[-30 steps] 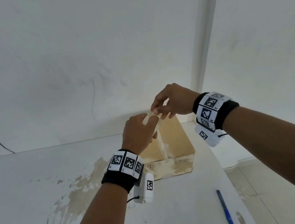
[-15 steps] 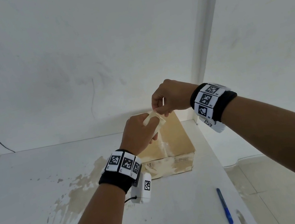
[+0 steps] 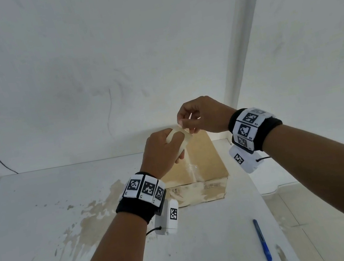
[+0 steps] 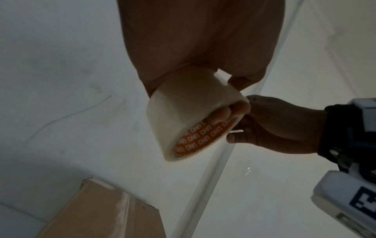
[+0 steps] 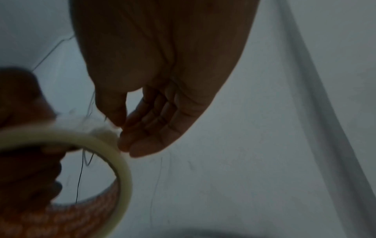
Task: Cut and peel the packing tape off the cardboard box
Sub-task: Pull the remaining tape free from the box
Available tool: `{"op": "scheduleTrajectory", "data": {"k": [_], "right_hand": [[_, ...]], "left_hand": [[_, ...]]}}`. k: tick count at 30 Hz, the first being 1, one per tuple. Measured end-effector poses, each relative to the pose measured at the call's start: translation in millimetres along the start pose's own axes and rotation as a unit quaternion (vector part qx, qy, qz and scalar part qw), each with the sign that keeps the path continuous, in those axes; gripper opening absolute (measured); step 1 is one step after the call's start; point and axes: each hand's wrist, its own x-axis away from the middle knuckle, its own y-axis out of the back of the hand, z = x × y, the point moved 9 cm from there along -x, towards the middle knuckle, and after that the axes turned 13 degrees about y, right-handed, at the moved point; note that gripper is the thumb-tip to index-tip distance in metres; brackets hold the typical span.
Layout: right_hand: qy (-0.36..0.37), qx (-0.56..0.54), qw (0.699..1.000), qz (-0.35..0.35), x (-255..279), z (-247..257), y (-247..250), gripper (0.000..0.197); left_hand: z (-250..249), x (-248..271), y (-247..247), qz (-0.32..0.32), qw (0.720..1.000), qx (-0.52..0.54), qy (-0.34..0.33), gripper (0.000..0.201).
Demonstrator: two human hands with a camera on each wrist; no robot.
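Note:
A roll of clear packing tape point(image 3: 179, 139) with an orange printed core point(image 4: 195, 138) is held up in the air in front of the cardboard box point(image 3: 204, 163). My left hand point(image 3: 176, 150) grips the roll, with fingers through its core point(image 4: 230, 111). My right hand point(image 3: 183, 126) is at the roll's upper edge, thumb and fingertips point(image 5: 122, 128) pinching the tape's end on the roll's outer face point(image 5: 120, 161). The box stands on the white table point(image 3: 44, 221) by the wall, a strip of tape point(image 3: 193, 170) running down the middle of its top.
A blue pen-like tool point(image 3: 262, 241) lies on the table near its right edge, in front of the box. The tabletop has brown worn patches point(image 3: 95, 220) on the left. White walls and a corner post point(image 3: 239, 37) stand close behind the box.
Both hands stay at the roll above the box. The right wrist has turned a little and its fingers have shifted on the roll's top edge.

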Motion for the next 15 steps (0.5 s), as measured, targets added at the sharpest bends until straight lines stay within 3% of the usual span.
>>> {"op": "scheduleTrajectory", "data": {"k": [4, 15], "right_hand": [[-0.023, -0.056, 0.998, 0.024, 5.4, -5.0, -8.2, 0.019], [-0.051, -0.136, 0.988, -0.047, 11.5, -6.0, -8.9, 0.016]], "left_hand": [[3.6, -0.4, 1.7, -0.010, 1.000, 0.002, 0.003, 0.030], [2.0, 0.5, 6.5, -0.038, 0.999, 0.017, 0.002, 0.028]]}}
